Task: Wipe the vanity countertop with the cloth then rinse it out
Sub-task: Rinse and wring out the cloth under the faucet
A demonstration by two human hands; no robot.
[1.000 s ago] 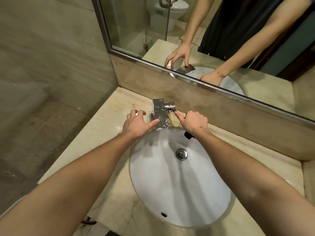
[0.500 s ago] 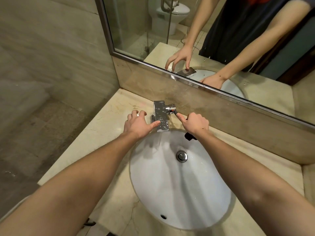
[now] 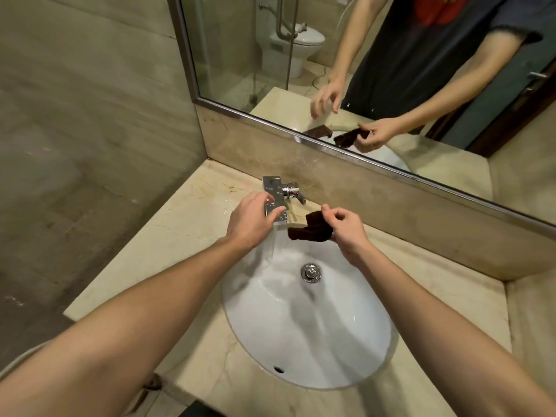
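A small dark brown cloth (image 3: 310, 230) hangs from my right hand (image 3: 346, 228), just right of the chrome faucet (image 3: 275, 203) and over the back rim of the white oval sink (image 3: 307, 320). My right thumb and fingers pinch the cloth's upper edge. My left hand (image 3: 251, 221) hovers over the faucet spout with its fingers spread and nothing in it. Water runs from the spout down into the basin toward the chrome drain (image 3: 311, 272). The beige marble countertop (image 3: 180, 236) surrounds the sink.
A large mirror (image 3: 361, 70) with a metal frame rises behind a stone backsplash (image 3: 391, 206). The faucet's lever (image 3: 296, 194) sticks out to the right. A stone wall closes the left side. The counter's front edge lies near my elbows.
My right hand left the faucet lever and lifted the dark cloth into view. Water now flows into the basin. My left hand rose off the counter beside the faucet and spread.
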